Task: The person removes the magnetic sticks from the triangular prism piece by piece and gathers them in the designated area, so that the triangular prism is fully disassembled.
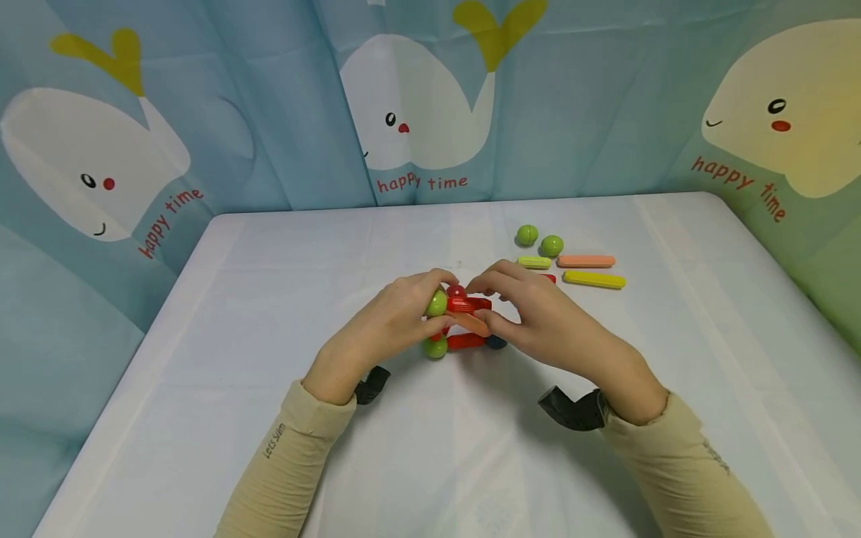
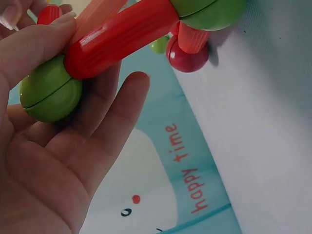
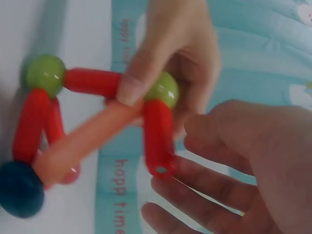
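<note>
A toy frame of rods and balls stands between the hands. My left hand (image 1: 403,306) pinches its upper green ball (image 1: 437,302), the thumb also lying along the orange rod (image 3: 87,141). That rod slants down to a dark blue ball (image 3: 20,189). From the gripped ball a red rod (image 3: 158,139) sticks out, its holed end free. Another red rod (image 2: 124,36) links it to the lower green ball (image 1: 435,347). A dark red ball (image 2: 187,54) sits at the frame's far side. My right hand (image 1: 538,306) is beside the free rod end, fingers loosely bent around nothing.
Behind my right hand lie two loose green balls (image 1: 527,235), a short yellow-green rod (image 1: 534,262), an orange rod (image 1: 586,261) and a yellow rod (image 1: 595,279). A red piece (image 1: 550,277) is partly hidden by that hand. A printed curtain (image 1: 269,112) hangs behind the white table (image 1: 202,418).
</note>
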The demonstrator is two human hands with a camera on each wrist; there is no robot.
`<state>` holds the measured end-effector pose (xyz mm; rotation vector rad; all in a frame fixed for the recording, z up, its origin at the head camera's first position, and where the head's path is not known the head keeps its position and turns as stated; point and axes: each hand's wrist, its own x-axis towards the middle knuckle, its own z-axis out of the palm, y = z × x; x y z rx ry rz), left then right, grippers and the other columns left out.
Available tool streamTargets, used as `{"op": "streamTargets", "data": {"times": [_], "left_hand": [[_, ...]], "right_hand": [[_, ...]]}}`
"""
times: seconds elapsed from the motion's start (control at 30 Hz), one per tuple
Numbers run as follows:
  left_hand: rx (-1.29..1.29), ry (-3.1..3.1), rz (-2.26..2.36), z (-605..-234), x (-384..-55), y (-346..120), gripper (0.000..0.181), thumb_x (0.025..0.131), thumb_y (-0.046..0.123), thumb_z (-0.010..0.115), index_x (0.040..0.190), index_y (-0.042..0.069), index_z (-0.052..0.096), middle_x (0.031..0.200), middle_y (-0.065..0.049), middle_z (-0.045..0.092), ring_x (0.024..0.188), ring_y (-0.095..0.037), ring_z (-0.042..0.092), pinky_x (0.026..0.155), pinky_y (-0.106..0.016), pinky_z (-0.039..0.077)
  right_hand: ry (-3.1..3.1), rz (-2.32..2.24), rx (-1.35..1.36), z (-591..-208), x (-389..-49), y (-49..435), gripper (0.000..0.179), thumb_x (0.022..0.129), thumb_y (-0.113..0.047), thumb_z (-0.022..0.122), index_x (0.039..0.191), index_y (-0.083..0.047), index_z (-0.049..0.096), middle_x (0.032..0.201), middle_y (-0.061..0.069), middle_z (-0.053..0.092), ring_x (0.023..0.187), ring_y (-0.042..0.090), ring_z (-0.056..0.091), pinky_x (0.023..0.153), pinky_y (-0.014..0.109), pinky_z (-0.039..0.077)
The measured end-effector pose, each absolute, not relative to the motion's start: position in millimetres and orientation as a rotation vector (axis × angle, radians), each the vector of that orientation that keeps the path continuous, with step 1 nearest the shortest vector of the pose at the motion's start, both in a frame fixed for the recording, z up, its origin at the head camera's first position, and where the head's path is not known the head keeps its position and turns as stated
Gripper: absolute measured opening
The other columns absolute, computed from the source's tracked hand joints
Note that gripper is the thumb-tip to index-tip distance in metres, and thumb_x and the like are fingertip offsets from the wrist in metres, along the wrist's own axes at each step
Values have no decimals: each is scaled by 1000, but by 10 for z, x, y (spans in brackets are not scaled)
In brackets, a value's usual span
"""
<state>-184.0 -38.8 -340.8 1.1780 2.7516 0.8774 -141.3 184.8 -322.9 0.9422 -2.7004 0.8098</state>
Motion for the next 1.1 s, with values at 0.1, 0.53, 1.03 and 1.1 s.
{"op": "streamTargets", "data": {"times": [0.1,0.53,1.03,1.1], "left_hand": [[1169,2729,882,-3404,-1851,-409,48,89,21,75,129,6,55,115,-3,66,95,-12,61,85,-25,55],[1206,2639,948,-3368,-1895,-524,33,87,23,77,111,6,63,97,0,66,88,-18,62,82,-34,56],[1234,2667,905,-3338,-1868,-514,34,86,25,78,112,7,66,96,0,67,87,-18,63,79,-26,53],[1239,2667,901,-3340,-1867,-505,34,86,26,78,112,7,66,97,0,67,87,-16,62,79,-25,53]], "right_hand": [[-2713,793,952,-3269,-1427,1792,23,91,-5,67,114,-9,66,108,0,64,96,13,59,84,34,53],[-2679,903,962,-3365,-1461,1661,29,90,-2,69,118,-8,66,107,0,67,97,14,65,83,34,57],[-2600,870,956,-3402,-1463,1592,27,87,-9,76,112,-7,68,104,2,70,92,14,67,81,33,58],[-2601,864,949,-3406,-1461,1592,27,87,-10,76,112,-6,68,104,3,70,92,14,67,81,32,58]]}}
